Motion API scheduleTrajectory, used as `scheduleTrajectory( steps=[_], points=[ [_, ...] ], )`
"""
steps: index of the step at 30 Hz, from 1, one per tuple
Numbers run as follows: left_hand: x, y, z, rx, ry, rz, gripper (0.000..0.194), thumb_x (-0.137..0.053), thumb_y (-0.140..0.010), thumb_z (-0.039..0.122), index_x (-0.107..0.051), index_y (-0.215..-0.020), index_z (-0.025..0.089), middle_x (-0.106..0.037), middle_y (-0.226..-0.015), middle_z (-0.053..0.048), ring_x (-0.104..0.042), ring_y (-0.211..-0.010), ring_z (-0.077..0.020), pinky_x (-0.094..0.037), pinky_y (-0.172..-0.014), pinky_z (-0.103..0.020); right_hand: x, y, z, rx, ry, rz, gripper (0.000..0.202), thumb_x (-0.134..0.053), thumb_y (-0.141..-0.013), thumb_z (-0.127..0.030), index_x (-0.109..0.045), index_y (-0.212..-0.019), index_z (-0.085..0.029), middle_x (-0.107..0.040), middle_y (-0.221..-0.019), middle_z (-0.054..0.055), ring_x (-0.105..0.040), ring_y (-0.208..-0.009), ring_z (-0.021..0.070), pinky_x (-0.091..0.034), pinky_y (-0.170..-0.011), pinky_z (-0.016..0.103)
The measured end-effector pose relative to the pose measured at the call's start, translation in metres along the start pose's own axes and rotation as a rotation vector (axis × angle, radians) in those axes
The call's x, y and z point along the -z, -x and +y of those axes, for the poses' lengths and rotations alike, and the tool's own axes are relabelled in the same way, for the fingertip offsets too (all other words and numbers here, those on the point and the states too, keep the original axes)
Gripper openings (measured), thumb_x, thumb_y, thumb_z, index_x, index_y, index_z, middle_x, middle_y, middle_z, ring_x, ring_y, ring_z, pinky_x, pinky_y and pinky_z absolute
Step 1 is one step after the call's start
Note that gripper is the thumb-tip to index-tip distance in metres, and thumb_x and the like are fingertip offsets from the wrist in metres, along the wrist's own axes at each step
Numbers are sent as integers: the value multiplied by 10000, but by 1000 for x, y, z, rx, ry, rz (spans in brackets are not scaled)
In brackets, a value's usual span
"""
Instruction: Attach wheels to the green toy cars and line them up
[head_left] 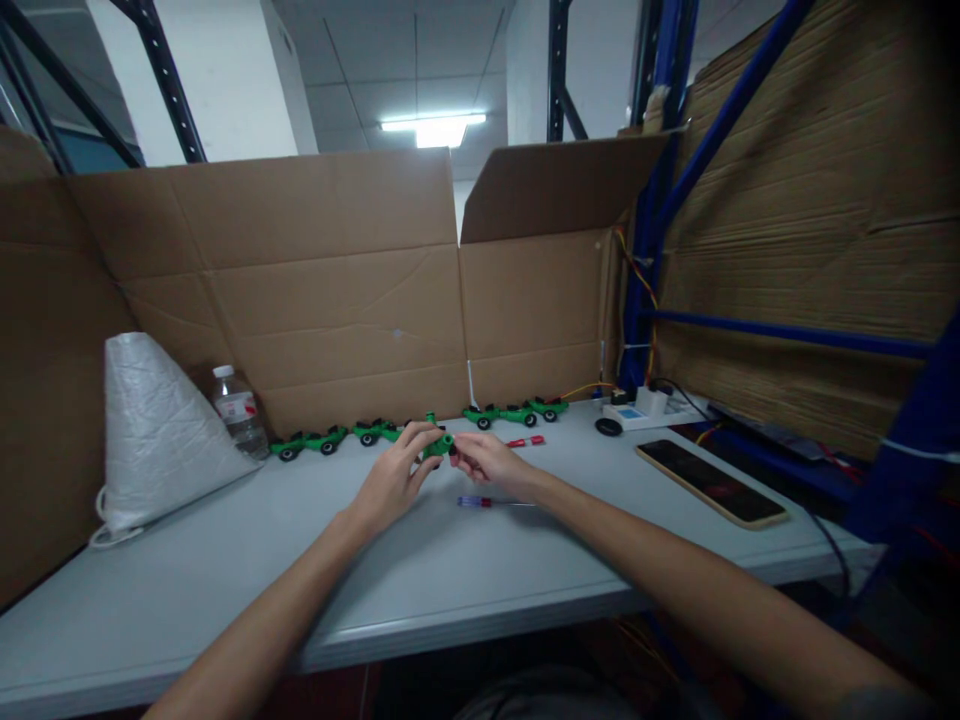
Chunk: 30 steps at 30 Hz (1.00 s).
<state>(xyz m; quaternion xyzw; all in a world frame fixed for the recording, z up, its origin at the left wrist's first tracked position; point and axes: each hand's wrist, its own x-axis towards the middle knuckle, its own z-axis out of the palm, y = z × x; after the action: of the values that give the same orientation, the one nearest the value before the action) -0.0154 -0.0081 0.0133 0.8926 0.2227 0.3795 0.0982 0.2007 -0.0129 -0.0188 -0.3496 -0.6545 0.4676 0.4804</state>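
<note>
Above the middle of the table, my left hand (399, 474) is closed around a small green toy car (436, 446). My right hand (486, 462) is closed at the car's right side, its fingertips pinched against a small dark part; the detail is too small to make out. Just below my right hand lies a screwdriver (475, 502) with a clear purple handle. A red tool (526, 441) rests behind the right hand. Green toy cars stand in a row along the back, some at left (309, 443) and some at right (514, 413).
On the left are a white bag (165, 440) and a water bottle (238, 410). At right lie a phone (711, 482), a black round piece (608, 427) and a power strip (660, 410). Cardboard (337, 300) walls the back, and a blue metal frame (646, 260) stands at right.
</note>
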Motion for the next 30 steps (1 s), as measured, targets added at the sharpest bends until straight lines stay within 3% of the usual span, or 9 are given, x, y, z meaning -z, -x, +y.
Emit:
scheduleTrajectory(
  steps=[4,7,10,15,23,30],
  points=[
    [-13,1,-17,201,215,68,406,-636,-992,425,-574,-1330,209,-688,-1073,-64,-690,-811,-176,-568,-710,-292,-5,-5,9,95,10,65,516,-544,-920,-732,-466,-808,-235,-405,-640,-61,-325,-499,104,-238,-450,252],
    [-20,1,-26,275,324,75,460,-655,-971,473,-591,-1326,187,-694,-1138,-87,-676,-754,-157,-552,-631,-265,-5,-5,13,136,44,53,479,-541,-947,-692,-448,-820,-240,-380,-660,-58,-333,-536,113,-249,-481,258],
    [-21,0,-29,306,415,81,513,-666,-954,512,-602,-1347,188,-673,-1255,-112,-686,-770,-158,-568,-619,-267,-3,-2,11,150,71,22,455,-568,-948,-660,-432,-827,-243,-337,-651,-68,-317,-550,117,-241,-500,260],
    [-16,-3,-26,350,529,57,544,-694,-926,543,-626,-1333,189,-686,-1264,-122,-717,-770,-171,-573,-602,-268,-2,0,3,165,85,31,481,-623,-902,-669,-434,-805,-237,-326,-657,-72,-305,-576,115,-230,-523,260],
    [-10,-8,-17,359,543,44,510,-726,-890,560,-692,-1205,161,-705,-1142,-92,-681,-741,-159,-533,-543,-236,-5,0,-1,86,-33,13,531,-661,-829,-704,-420,-777,-234,-314,-633,-91,-277,-540,94,-196,-504,260],
    [-9,-8,-15,393,527,49,513,-725,-866,621,-678,-1004,129,-656,-850,-23,-612,-628,-130,-502,-532,-240,-6,3,-4,73,-1,17,562,-678,-810,-730,-430,-745,-229,-347,-598,-84,-289,-546,98,-207,-519,258]
  ],
)
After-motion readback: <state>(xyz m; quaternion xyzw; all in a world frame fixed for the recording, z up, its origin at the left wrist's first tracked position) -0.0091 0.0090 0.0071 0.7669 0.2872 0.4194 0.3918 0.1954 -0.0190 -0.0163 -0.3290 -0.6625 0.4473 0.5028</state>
